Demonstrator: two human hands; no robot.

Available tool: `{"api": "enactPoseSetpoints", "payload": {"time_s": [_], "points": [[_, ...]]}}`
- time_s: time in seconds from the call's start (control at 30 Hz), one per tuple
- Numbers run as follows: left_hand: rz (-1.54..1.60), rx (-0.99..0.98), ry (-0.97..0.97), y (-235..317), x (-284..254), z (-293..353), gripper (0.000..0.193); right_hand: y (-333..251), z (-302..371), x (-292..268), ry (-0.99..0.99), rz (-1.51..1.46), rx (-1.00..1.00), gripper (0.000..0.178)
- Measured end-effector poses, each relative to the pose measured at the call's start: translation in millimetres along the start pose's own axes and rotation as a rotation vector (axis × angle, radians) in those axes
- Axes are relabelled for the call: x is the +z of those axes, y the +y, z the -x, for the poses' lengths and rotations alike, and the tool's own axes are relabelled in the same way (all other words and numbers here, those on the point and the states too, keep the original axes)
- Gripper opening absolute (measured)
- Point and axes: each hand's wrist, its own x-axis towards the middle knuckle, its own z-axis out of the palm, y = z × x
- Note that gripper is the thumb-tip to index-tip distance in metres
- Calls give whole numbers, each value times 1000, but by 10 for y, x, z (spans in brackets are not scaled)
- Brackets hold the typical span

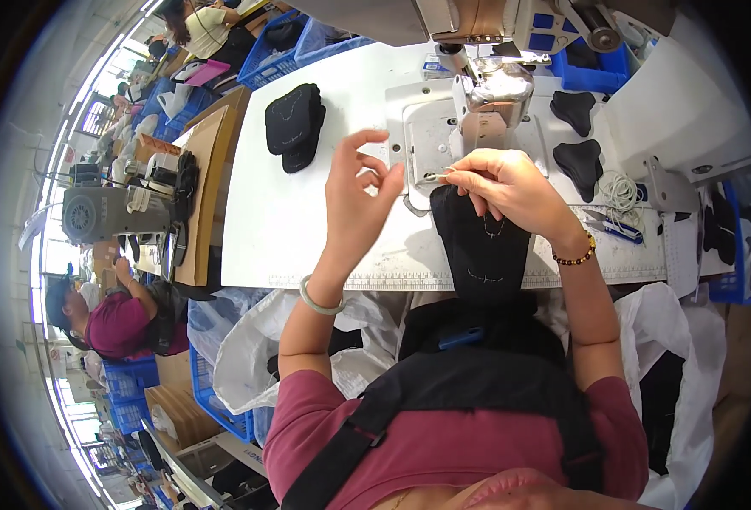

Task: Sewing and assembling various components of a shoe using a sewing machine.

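My right hand (505, 189) is closed in a pinch in front of the sewing machine (488, 93). A thin pale strand (440, 176) pokes out from its fingertips. Below this hand lies a black fabric piece (484, 251) with pale stitched lines, its lower end reaching the table's front edge. Raised to the left, my left hand (360, 189) is empty, its fingers curled but apart. Several black pieces (294, 123) with similar stitching are stacked farther left on the white table (261, 229).
Two black shaped pieces (578, 166) lie right of the machine. Beside them are a coil of white cord (620, 191) and blue-handled snips (620, 229). Blue crates (273, 64) stand behind the table. A person in a maroon top (121, 325) works at the left.
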Motion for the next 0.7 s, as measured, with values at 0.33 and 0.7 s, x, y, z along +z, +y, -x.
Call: {"api": "enactPoseSetpoints", "payload": {"time_s": [0.33,0.7], "points": [[-180,235,-386,176,62,67,30,-145,101,26,-15,224,-182,21],[-268,311,-400,265,49,-12,12,-120,137,-37,-38,56,5,17]]}}
